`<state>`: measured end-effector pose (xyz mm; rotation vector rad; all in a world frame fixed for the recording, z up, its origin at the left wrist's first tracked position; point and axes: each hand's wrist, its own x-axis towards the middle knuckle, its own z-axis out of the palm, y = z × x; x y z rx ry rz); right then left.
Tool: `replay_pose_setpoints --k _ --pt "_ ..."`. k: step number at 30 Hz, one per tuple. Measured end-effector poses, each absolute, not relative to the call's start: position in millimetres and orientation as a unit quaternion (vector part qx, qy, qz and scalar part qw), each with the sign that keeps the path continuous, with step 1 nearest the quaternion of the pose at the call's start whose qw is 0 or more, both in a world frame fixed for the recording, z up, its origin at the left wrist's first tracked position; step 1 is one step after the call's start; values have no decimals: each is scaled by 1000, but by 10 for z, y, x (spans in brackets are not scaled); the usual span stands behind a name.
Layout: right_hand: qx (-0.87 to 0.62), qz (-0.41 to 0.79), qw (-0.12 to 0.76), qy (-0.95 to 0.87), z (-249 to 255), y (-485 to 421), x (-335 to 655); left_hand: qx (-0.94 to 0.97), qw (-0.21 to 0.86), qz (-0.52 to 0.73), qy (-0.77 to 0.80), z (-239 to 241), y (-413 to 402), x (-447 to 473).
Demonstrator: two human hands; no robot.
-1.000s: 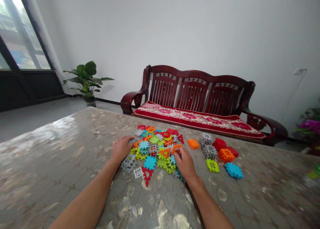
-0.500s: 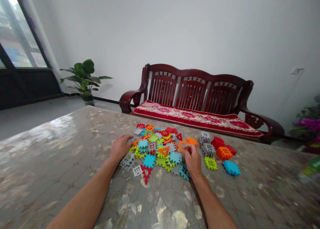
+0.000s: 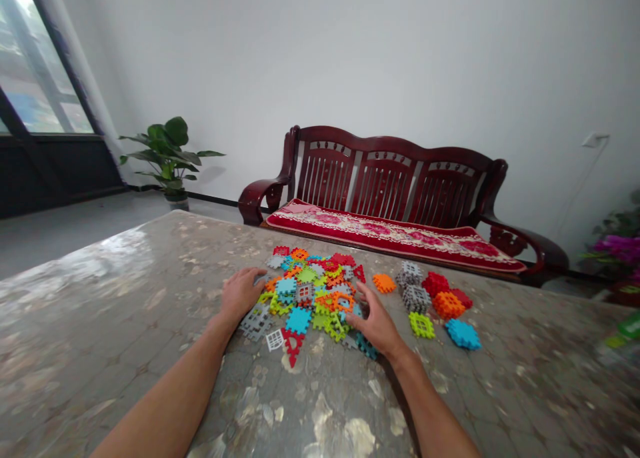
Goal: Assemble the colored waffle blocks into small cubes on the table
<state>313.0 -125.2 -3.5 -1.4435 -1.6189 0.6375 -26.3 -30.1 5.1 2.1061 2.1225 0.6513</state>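
Note:
A heap of flat interlocking plastic tiles (image 3: pixel 313 291) in red, orange, green, blue and grey lies on the marbled table (image 3: pixel 125 298). My left hand (image 3: pixel 241 294) rests flat on the heap's left edge with its fingers spread, holding nothing. My right hand (image 3: pixel 374 325) lies at the heap's right edge, fingers apart, its fingertips touching tiles. A single orange tile (image 3: pixel 385 283) sits just right of the heap, apart from my hand. Beyond it stand small sorted stacks: grey (image 3: pixel 415 297), red (image 3: pixel 436 285), orange (image 3: pixel 448 305), a green tile (image 3: pixel 421 325) and a blue one (image 3: pixel 463 334).
A dark wooden bench (image 3: pixel 395 191) with a red patterned cushion stands behind the table's far edge. A potted plant (image 3: pixel 167 155) is on the floor at the left by the window. Purple flowers (image 3: pixel 620 248) show at the far right.
My right hand carried an orange tile to the right, left it beside the heap, and came back to the heap's right edge with fingers apart. My left hand has stayed put.

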Motion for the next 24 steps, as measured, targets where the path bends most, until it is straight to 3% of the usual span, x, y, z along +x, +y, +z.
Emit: replay_pose_setpoints --k 7,16,24 --pt "-541 231 353 -727 18 -1344 3175 688 44 208 694 42 -292 -268" --pt "-548 237 468 -651 -125 -1216 3271 690 40 208 692 30 -287 -282" --pt "-566 317 561 -515 -137 -1166 3374 691 49 202 693 26 -283 -285"
